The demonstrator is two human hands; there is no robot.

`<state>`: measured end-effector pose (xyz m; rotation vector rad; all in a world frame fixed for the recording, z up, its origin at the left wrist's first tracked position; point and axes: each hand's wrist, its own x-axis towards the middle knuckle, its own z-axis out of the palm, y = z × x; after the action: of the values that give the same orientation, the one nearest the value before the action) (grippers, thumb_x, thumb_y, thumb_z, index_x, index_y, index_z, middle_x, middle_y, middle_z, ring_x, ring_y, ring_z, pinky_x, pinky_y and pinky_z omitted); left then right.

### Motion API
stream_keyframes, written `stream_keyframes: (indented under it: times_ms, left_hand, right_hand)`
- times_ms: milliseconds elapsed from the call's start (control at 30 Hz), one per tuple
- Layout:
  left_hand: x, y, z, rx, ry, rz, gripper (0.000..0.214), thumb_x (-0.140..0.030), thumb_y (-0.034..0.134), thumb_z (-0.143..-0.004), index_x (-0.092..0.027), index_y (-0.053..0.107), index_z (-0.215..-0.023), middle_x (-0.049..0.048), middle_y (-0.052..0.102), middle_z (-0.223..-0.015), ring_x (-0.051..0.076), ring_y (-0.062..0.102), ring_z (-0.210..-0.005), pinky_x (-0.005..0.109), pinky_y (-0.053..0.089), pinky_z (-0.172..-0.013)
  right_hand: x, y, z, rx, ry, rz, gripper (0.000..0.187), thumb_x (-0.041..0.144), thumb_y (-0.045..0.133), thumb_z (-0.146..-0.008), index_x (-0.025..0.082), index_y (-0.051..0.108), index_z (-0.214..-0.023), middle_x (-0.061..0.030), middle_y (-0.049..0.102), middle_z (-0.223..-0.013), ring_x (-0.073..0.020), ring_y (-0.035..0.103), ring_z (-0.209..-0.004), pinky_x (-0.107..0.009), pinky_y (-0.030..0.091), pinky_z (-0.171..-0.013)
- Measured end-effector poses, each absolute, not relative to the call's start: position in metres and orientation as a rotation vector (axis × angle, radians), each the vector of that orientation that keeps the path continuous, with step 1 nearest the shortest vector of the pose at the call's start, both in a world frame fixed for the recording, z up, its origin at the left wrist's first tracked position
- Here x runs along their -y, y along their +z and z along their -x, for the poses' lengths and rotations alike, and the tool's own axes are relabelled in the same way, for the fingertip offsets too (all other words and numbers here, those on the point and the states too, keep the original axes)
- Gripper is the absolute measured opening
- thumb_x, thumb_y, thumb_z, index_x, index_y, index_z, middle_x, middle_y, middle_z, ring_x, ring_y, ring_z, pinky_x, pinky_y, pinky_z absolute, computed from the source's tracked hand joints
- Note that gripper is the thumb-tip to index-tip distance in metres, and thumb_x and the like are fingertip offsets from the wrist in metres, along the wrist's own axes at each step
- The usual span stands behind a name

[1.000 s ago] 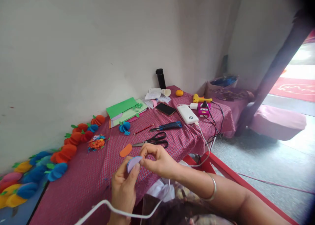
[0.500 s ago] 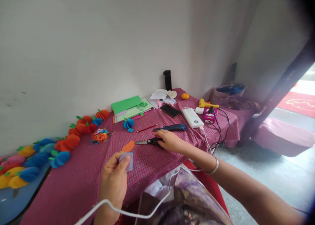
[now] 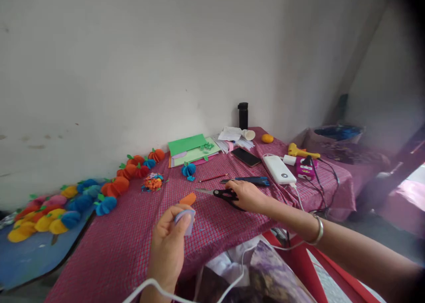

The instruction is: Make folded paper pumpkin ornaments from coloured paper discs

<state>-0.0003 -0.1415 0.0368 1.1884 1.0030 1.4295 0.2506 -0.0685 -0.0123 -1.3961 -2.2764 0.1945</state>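
Note:
My left hand (image 3: 171, 236) is closed, pinching a small lilac-blue piece of folded or stacked paper (image 3: 186, 225) between thumb and fingers. Just beyond it an orange paper piece (image 3: 188, 199) lies on the checked tablecloth. My right hand (image 3: 247, 196) is at the black-handled scissors (image 3: 224, 194), its fingers curled over the handles; the exact grip is partly hidden. The scissors' blades point left, toward the orange piece. Directly behind my right hand lies a blue and black box cutter (image 3: 254, 180), and a red pencil (image 3: 212, 178) rests to its left.
Several paper fruit shapes (image 3: 114, 187) line the table's left side, near a pile of paper scraps (image 3: 153, 182). Green paper (image 3: 187, 144), a phone (image 3: 246, 157), a white power bank (image 3: 280, 169), a yellow glue gun (image 3: 300, 151) and a black bottle (image 3: 243, 116) stand farther back. A white cable (image 3: 242, 267) crosses my lap.
The view has turned left, so everything sits farther right. My right hand has shifted slightly on the scissors, and more of their handles shows. My left hand still holds the paper.

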Motion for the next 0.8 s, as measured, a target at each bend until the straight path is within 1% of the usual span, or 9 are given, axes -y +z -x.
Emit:
stream_keyframes:
  times_ms: [133, 167, 233, 333, 433, 500, 567, 700, 800]
  left_hand:
    - [0.143, 0.039, 0.000, -0.993, 1.461, -1.204, 0.022, -0.037, 0.075, -0.071, -0.017, 0.066, -0.074, 0.0007, 0.064, -0.077, 0.011, 0.053, -0.070, 0.022, 0.041, -0.065]
    - [0.143, 0.040, -0.001, -0.993, 1.466, -1.197, 0.023, -0.037, 0.076, -0.070, -0.017, 0.066, -0.073, 0.0008, 0.064, -0.076, 0.011, 0.052, -0.070, 0.022, 0.041, -0.064]
    - [0.144, 0.042, -0.002, -1.004, 1.472, -1.169, 0.024, -0.038, 0.077, -0.068, -0.017, 0.066, -0.072, 0.0006, 0.063, -0.073, 0.011, 0.052, -0.068, 0.021, 0.042, -0.064]
    - [0.145, 0.044, -0.004, -1.054, 1.476, -1.129, 0.026, -0.038, 0.080, -0.064, -0.018, 0.069, -0.076, 0.0008, 0.064, -0.073, 0.012, 0.054, -0.068, 0.021, 0.043, -0.064]
    - [0.146, 0.045, -0.006, -1.033, 1.505, -1.161, 0.023, -0.036, 0.080, -0.064, -0.018, 0.068, -0.070, 0.0009, 0.064, -0.076, 0.011, 0.053, -0.068, 0.019, 0.042, -0.062]
    - [0.146, 0.045, -0.008, -0.981, 1.518, -1.203, 0.022, -0.033, 0.079, -0.065, -0.017, 0.065, -0.063, 0.0003, 0.063, -0.074, 0.009, 0.051, -0.065, 0.018, 0.041, -0.059]
    - [0.145, 0.044, -0.008, -0.948, 1.523, -1.220, 0.022, -0.032, 0.079, -0.065, -0.017, 0.064, -0.061, 0.0000, 0.062, -0.072, 0.009, 0.051, -0.064, 0.018, 0.042, -0.060]
    - [0.144, 0.042, -0.005, -1.028, 1.517, -1.206, 0.019, -0.033, 0.079, -0.064, -0.018, 0.066, -0.066, 0.0001, 0.064, -0.069, 0.011, 0.055, -0.067, 0.018, 0.044, -0.064]
    - [0.144, 0.040, -0.004, -1.091, 1.499, -1.214, 0.018, -0.033, 0.078, -0.065, -0.018, 0.069, -0.070, 0.0002, 0.065, -0.069, 0.011, 0.056, -0.067, 0.018, 0.044, -0.065]
  right_hand:
    - [0.097, -0.002, -0.243, 2.087, 0.670, 1.163, 0.043, 0.018, 0.053, -0.086, 0.017, 0.048, -0.129, -0.0030, 0.067, -0.083, -0.0144, 0.062, -0.071, -0.024, 0.046, -0.062]
    - [0.106, 0.003, -0.241, 2.064, 0.778, 1.080, 0.046, 0.018, 0.052, -0.087, 0.017, 0.045, -0.133, -0.0032, 0.068, -0.085, -0.0141, 0.063, -0.072, -0.024, 0.047, -0.063]
    - [0.124, 0.014, -0.239, 2.044, 0.909, 0.914, 0.051, 0.018, 0.054, -0.086, 0.018, 0.043, -0.136, -0.0073, 0.068, -0.105, -0.0162, 0.065, -0.091, -0.028, 0.051, -0.078]
    - [0.141, 0.029, -0.240, 2.037, 0.968, 0.803, 0.061, 0.017, 0.061, -0.080, 0.018, 0.043, -0.138, -0.0116, 0.056, -0.131, -0.0205, 0.056, -0.117, -0.035, 0.043, -0.101]
    - [0.146, 0.034, -0.242, 2.056, 1.057, 0.768, 0.072, 0.023, 0.071, -0.072, 0.015, 0.043, -0.138, -0.0130, 0.056, -0.130, -0.0231, 0.057, -0.113, -0.038, 0.045, -0.098]
    - [0.147, 0.034, -0.243, 2.036, 1.132, 0.752, 0.072, 0.029, 0.075, -0.068, 0.014, 0.048, -0.133, -0.0121, 0.059, -0.122, -0.0231, 0.058, -0.105, -0.037, 0.048, -0.092]
    - [0.148, 0.033, -0.241, 2.003, 1.209, 0.743, 0.069, 0.027, 0.075, -0.067, 0.014, 0.050, -0.131, -0.0107, 0.061, -0.117, -0.0224, 0.059, -0.102, -0.036, 0.048, -0.090]
    - [0.153, 0.034, -0.236, 1.937, 1.308, 0.694, 0.071, 0.014, 0.067, -0.068, 0.015, 0.045, -0.135, -0.0116, 0.057, -0.127, -0.0224, 0.055, -0.114, -0.037, 0.043, -0.099]
    - [0.156, 0.034, -0.234, 1.898, 1.249, 0.738, 0.072, 0.017, 0.070, -0.067, 0.016, 0.045, -0.135, -0.0114, 0.057, -0.128, -0.0222, 0.055, -0.115, -0.036, 0.043, -0.100]
